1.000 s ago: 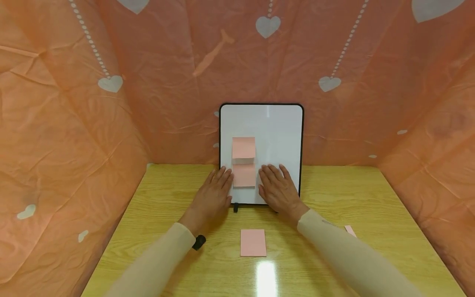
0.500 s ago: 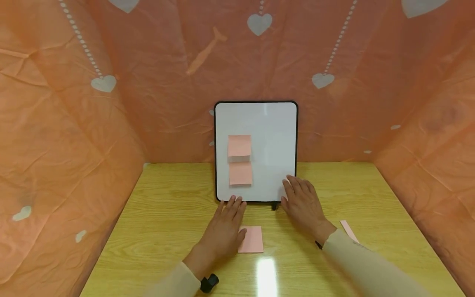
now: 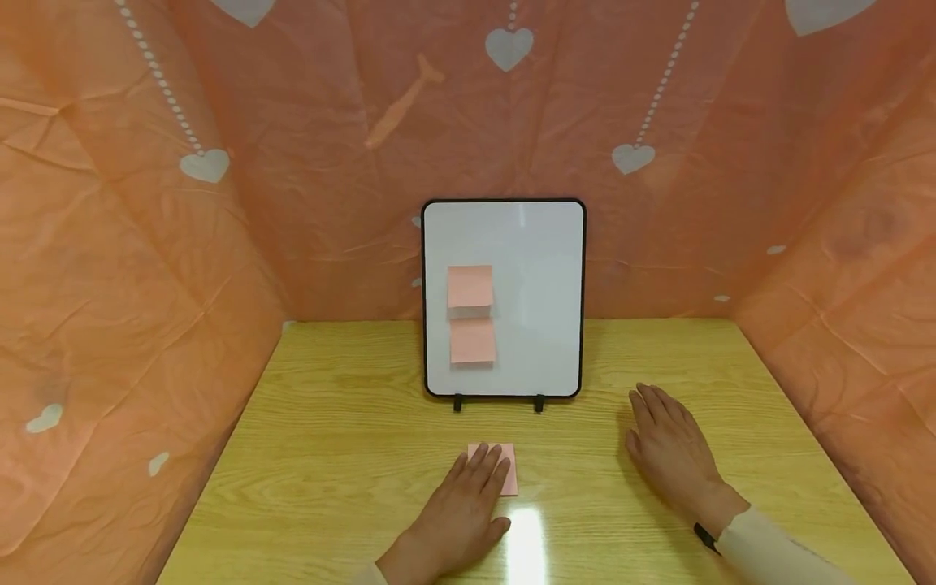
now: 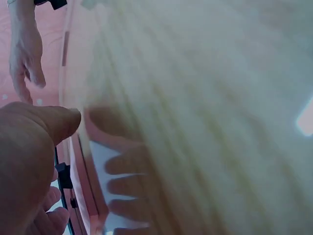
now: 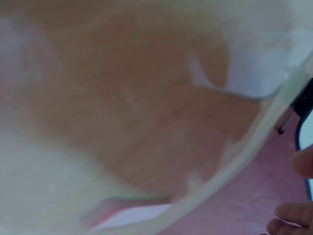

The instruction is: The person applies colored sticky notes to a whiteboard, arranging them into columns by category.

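My left hand (image 3: 462,517) lies with straight fingers over a pink square of sticky-note paper (image 3: 511,479) on the table, its right edge showing beside the fingers. Whether the fingertips press on it I cannot tell. To the right, my right hand (image 3: 676,455) is low above or on the table, fingers extended, holding nothing visible. Behind both hands a black-framed whiteboard (image 3: 537,309) stands upright. Two pink sticky notes, an upper one (image 3: 470,286) and a lower one (image 3: 472,340), are stuck on its left half, one under the other, their lower edges lifting slightly.
The board rests on two small black feet, a left one (image 3: 457,403) and a right one (image 3: 539,403), on a wood-grain table (image 3: 344,422). An orange cloth (image 3: 351,244) with pale hearts encloses the back and sides. Light glares on the table front.
Both hands have left the whiteboard. The left came back onto the pink square; the right moved right and nearer, over where a narrow pink strip showed. The two notes stay on the board.
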